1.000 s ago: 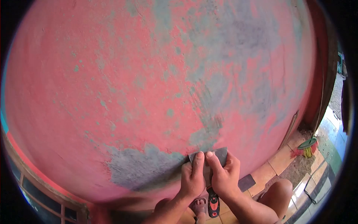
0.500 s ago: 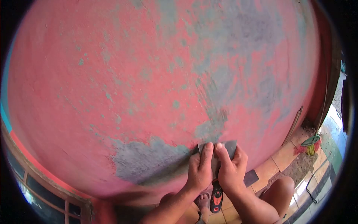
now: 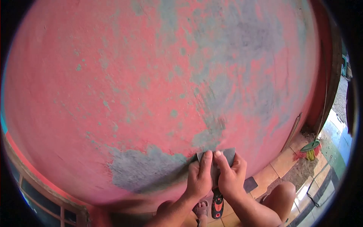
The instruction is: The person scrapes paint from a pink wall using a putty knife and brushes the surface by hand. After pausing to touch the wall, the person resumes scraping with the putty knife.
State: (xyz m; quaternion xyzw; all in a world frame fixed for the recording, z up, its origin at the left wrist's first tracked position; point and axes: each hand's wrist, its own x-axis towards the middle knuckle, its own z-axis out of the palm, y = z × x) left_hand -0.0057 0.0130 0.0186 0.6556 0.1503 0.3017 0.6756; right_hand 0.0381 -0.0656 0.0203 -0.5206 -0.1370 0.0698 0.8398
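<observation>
Both my hands grip a wide-bladed scraper low against a pink painted wall. My left hand is closed round the blade's left side, its thumb pressed on the metal face. On the other side, my right hand is closed in the same way, thumb beside the first. The blade's edge touches the wall or lies very near it. Below the hands hangs the black and red handle. Left of the blade, a large bare grey patch shows where paint is gone; more grey-green patches spread up the right.
At right, a broom with coloured bristles rests on orange floor tiles beside loose dirt. A thin wooden strip leans on the wall. A framed window is at lower left. My knees and a sandalled foot are below.
The view has shifted slightly, so the wall's patches sit a little further left and lower. Both hands keep the same grip on the scraper, at nearly the same place on the wall.
</observation>
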